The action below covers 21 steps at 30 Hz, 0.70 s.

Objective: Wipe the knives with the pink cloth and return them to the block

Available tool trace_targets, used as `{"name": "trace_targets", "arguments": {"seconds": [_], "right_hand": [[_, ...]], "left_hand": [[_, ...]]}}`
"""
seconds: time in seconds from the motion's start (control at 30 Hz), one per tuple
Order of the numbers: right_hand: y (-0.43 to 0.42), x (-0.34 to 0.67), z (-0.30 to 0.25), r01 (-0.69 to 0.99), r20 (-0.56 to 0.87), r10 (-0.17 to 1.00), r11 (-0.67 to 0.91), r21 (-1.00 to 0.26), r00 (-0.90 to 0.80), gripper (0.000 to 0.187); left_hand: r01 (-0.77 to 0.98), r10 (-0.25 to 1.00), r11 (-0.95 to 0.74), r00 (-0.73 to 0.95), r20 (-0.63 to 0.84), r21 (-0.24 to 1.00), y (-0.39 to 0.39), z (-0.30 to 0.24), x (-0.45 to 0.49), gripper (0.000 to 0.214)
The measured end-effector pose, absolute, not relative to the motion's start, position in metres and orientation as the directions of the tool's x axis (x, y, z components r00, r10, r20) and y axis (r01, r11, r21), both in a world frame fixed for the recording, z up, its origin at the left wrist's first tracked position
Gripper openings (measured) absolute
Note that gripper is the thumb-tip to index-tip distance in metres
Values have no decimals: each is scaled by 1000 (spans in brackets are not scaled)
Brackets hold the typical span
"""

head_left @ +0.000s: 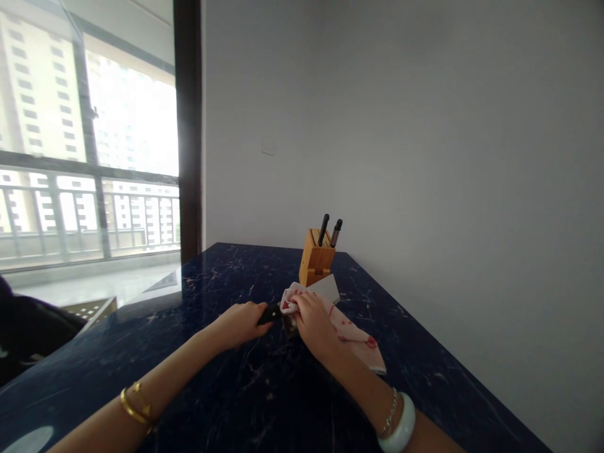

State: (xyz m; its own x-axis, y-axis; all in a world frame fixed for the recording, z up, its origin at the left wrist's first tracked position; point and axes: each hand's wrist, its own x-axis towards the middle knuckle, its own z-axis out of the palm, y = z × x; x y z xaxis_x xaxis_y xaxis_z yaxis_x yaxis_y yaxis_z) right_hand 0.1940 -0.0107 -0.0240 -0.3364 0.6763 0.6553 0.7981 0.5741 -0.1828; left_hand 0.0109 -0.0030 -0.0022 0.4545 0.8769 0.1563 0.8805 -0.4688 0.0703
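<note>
My left hand (245,322) is closed around the black handle (268,314) of a cleaver. The cleaver's broad blade (289,326) shows as a dark patch by the handle, and the cloth hides its middle. Beyond the cloth, a pale flat rectangular piece (326,288) looks like the blade's far end. Bunched in my right hand (311,316) is a white and pink cloth (356,336) with red marks, pressed over the blade. The cloth's loose part drapes to the right onto the table.
Just past the cleaver stands a wooden knife block (317,259), with two dark-handled knives (323,229) in it. Everything rests on a dark blue marbled table (226,390). A grey wall (448,157) borders its right side. At lower left is a black item (28,333) near a window.
</note>
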Motion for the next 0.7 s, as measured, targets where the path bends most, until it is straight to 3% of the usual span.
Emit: {"name": "trace_targets", "arguments": {"seconds": [0.13,0.43,0.7], "right_hand": [[-14,191,-25,772,627,665,616,-155,-405,17],[-14,189,-20,751,684,652,619,-232,-326,16],[-14,188,-24,702,642,689,638,-316,-337,22]], "left_hand": [[889,888,-452,441,135,72,-3,-3,11,37],[878,859,-474,477,187,-63,-3,-3,13,39],[881,865,-472,468,182,-19,-3,-3,11,38]]}}
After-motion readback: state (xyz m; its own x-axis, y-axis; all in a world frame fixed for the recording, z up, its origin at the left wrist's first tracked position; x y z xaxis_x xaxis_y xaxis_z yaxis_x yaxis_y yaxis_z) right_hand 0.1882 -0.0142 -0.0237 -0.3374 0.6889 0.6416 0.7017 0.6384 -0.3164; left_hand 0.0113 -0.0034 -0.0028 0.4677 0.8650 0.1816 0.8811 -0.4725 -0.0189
